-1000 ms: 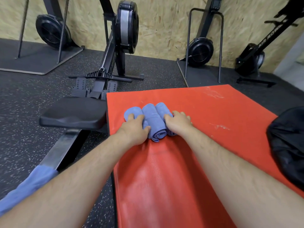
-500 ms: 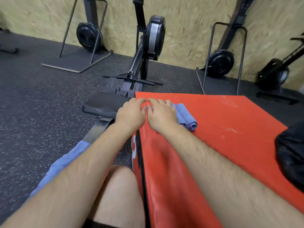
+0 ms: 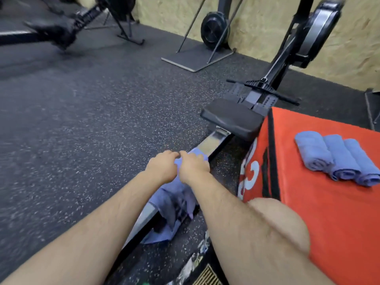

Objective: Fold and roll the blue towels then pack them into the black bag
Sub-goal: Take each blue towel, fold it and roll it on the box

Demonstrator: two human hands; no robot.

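Three rolled blue towels [image 3: 337, 159] lie side by side on top of the red box [image 3: 320, 212] at the right. A loose blue towel [image 3: 174, 198] is draped over the silver rail of the rowing machine [image 3: 207, 145], left of the box. My left hand [image 3: 162, 167] and my right hand [image 3: 193, 165] are close together at the towel's far end, fingers curled on the cloth. The black bag is out of view.
The rower's black seat [image 3: 232, 120] sits just beyond my hands, beside the box's corner. My bare knee [image 3: 277, 225] is in front of the box. More gym machines [image 3: 213, 27] stand along the wooden wall on dark speckled rubber floor [image 3: 82, 120].
Both hands left the rolled towels on the red box and moved down left to the loose towel on the rower rail. The view swung left, so the bag dropped out of sight.
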